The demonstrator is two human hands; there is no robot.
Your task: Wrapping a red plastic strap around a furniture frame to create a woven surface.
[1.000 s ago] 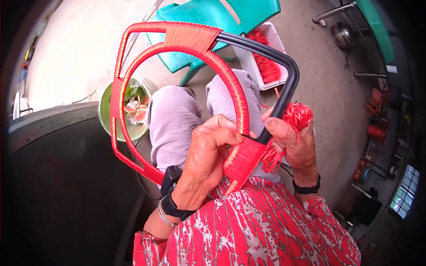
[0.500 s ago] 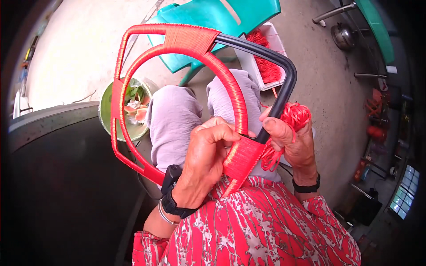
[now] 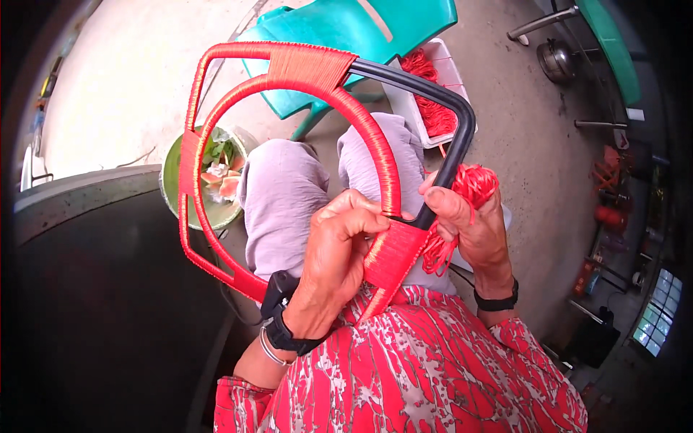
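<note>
A frame with a round inner ring and an angular outer rim stands tilted over my lap, mostly wrapped in shiny red cord. Its upper right part is a bare black bar. My left hand is closed on the ring beside a broad wrapped band, thumb and finger pinching at the band's upper edge. On the other side my right hand grips the black bar, thumb in front, with a bundle of red cord held in the same hand. Loose loops hang below its fingers.
Ahead is a turquoise plastic chair, with a white bin of red cord beside it. A green bucket with scraps stands left of my knees. A dark panel fills the lower left. A metal pot lies far right.
The frame's right side and my right hand have shifted slightly left, along with the cord bundle. My left hand keeps its pinch at nearly the same spot.
</note>
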